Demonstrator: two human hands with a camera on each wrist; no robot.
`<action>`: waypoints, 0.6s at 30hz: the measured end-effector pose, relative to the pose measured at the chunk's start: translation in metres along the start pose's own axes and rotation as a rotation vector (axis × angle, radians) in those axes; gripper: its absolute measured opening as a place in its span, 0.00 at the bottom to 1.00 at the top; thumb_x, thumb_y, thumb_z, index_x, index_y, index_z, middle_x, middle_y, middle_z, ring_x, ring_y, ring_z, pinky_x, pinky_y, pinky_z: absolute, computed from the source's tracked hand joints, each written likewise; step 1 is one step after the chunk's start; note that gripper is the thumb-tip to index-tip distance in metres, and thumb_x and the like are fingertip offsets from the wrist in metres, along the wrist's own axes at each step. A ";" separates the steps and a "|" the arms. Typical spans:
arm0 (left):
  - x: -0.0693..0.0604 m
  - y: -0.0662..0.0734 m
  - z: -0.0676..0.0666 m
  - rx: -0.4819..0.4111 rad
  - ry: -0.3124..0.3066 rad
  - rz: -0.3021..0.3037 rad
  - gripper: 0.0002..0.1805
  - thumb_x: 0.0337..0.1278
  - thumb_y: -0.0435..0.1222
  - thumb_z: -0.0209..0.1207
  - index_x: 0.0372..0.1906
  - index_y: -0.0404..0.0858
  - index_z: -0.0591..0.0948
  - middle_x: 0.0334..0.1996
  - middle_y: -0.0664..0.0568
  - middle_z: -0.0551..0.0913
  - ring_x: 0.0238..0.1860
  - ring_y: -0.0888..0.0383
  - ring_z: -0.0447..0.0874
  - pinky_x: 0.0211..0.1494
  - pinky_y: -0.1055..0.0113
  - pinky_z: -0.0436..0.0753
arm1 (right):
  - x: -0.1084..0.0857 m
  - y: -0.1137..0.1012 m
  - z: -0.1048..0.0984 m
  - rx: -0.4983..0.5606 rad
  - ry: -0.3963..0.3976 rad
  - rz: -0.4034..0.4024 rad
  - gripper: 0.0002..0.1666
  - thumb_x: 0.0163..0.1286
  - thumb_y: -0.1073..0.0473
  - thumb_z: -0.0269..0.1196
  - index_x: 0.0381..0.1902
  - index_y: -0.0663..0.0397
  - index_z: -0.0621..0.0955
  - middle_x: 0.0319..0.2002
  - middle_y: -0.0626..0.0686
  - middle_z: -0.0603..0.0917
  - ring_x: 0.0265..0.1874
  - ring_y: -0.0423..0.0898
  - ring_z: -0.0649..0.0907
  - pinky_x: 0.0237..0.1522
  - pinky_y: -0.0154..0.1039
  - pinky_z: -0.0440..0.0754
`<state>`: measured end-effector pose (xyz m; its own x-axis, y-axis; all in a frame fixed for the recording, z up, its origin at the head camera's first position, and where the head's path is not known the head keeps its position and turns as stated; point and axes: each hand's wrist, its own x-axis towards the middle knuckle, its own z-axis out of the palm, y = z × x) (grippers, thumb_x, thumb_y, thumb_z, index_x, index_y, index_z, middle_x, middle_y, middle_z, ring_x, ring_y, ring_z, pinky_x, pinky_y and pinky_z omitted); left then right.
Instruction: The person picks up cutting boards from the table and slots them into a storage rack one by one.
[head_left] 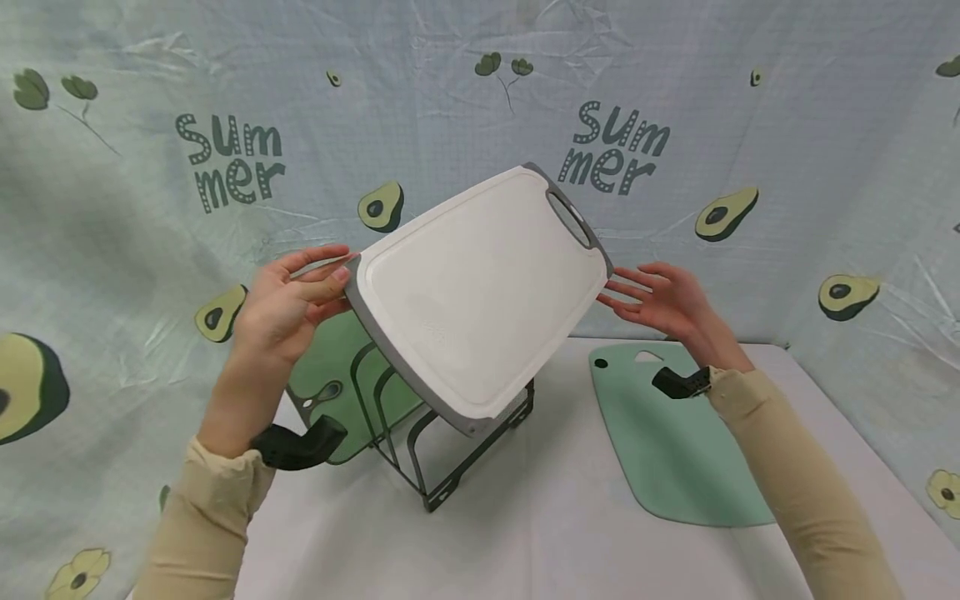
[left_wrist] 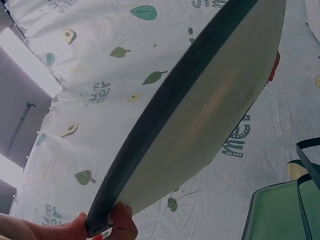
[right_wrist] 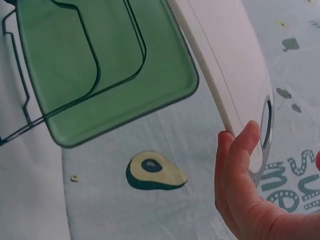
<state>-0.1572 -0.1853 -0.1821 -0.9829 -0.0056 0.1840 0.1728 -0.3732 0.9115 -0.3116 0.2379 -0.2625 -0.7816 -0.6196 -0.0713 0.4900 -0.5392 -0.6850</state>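
Note:
A white cutting board (head_left: 487, 292) with grey ends and an oval handle slot is held up, tilted, above a dark wire rack (head_left: 420, 450). My left hand (head_left: 277, 308) grips its left corner; the left wrist view shows the hand (left_wrist: 55, 231) with fingers on both sides of the board's (left_wrist: 210, 105) dark edge. On the other side, my right hand (head_left: 663, 300) touches the corner below the slot with outstretched fingers. In the right wrist view those fingers (right_wrist: 240, 150) lie against the board's (right_wrist: 230, 60) edge.
A green board (head_left: 330, 421) stands in the left part of the rack, partly behind the white board. Another green board (head_left: 675, 442) lies flat on the white table (head_left: 570, 533) at the right. A printed curtain (head_left: 450, 83) hangs behind.

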 end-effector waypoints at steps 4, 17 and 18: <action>0.001 0.009 -0.012 -0.044 0.005 -0.006 0.11 0.45 0.23 0.60 0.37 0.36 0.79 0.31 0.50 0.85 0.31 0.59 0.83 0.32 0.68 0.82 | 0.009 0.003 0.011 0.011 -0.012 0.008 0.34 0.71 0.54 0.42 0.70 0.44 0.42 0.64 0.52 0.56 0.53 0.59 0.73 0.51 0.45 0.74; -0.004 0.040 -0.044 -0.053 0.176 0.066 0.14 0.41 0.24 0.62 0.38 0.37 0.80 0.29 0.49 0.85 0.28 0.57 0.83 0.29 0.67 0.83 | 0.051 0.018 0.046 -0.041 -0.014 0.006 0.35 0.70 0.55 0.45 0.70 0.47 0.45 0.71 0.49 0.44 0.68 0.54 0.53 0.44 0.41 0.75; -0.005 0.043 -0.046 -0.054 0.191 0.070 0.15 0.40 0.24 0.62 0.39 0.37 0.79 0.29 0.49 0.85 0.28 0.56 0.83 0.29 0.67 0.83 | 0.055 0.019 0.048 -0.049 -0.016 0.001 0.35 0.70 0.55 0.45 0.70 0.47 0.45 0.71 0.49 0.44 0.69 0.53 0.52 0.45 0.41 0.75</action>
<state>-0.1479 -0.2439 -0.1609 -0.9636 -0.2072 0.1687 0.2428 -0.4152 0.8767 -0.3263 0.1658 -0.2446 -0.7747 -0.6294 -0.0611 0.4710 -0.5099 -0.7198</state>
